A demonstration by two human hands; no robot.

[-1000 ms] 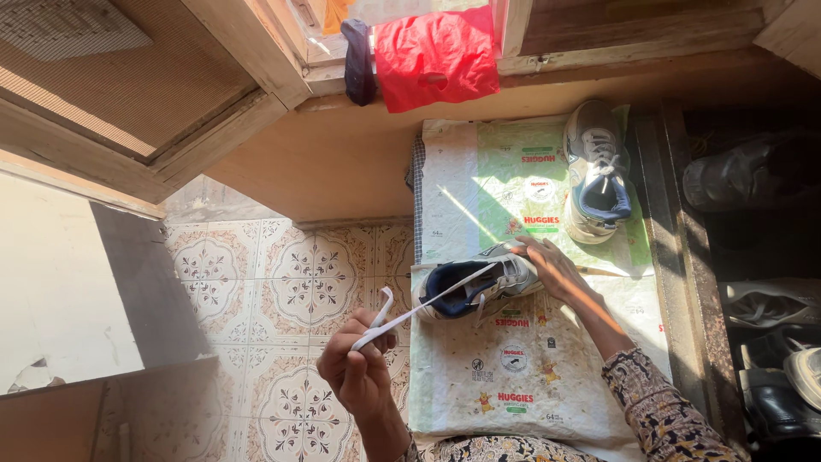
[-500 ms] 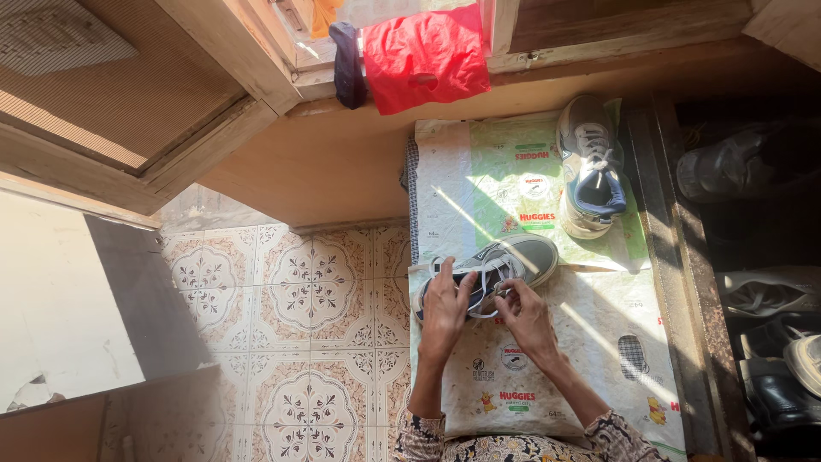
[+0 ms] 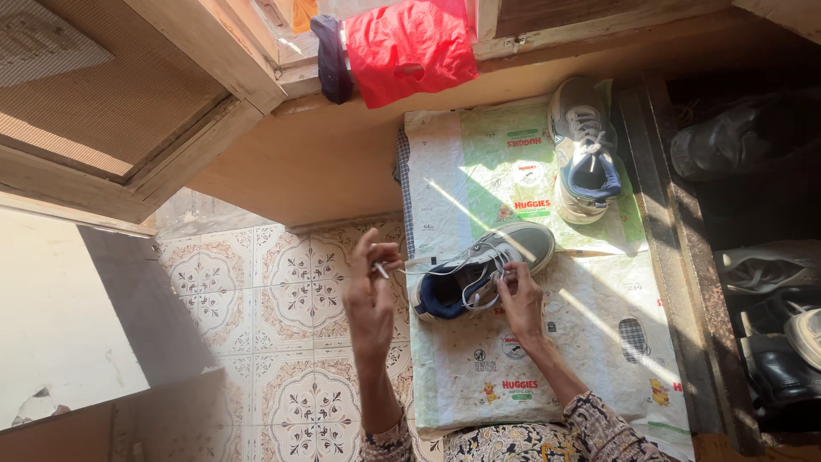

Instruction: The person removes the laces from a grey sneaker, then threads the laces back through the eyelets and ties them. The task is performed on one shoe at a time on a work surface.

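Observation:
A grey sneaker [image 3: 492, 267] with a dark blue lining lies on its side on a printed plastic sheet [image 3: 599, 342]. My left hand [image 3: 373, 287] is raised beside the shoe's heel and pinches the tip of a white shoelace [image 3: 419, 270] that runs taut to the eyelets. My right hand [image 3: 519, 295] rests on the sneaker's lacing, with its fingers on the eyelet row. A second grey sneaker [image 3: 583, 145] with a blue lining stands farther off on the same sheet.
Patterned floor tiles [image 3: 265, 334] lie to the left. A wooden window frame [image 3: 214, 120] and sill hold a red plastic bag [image 3: 410, 47] and a dark cloth [image 3: 329, 56]. Dark shoes [image 3: 753, 282] sit in a shadowed rack at the right.
My left hand went from holding the lace stretched far out to the left, to the shoe, and now has pulled away leftward again with the lace end. My right hand stayed on the sneaker.

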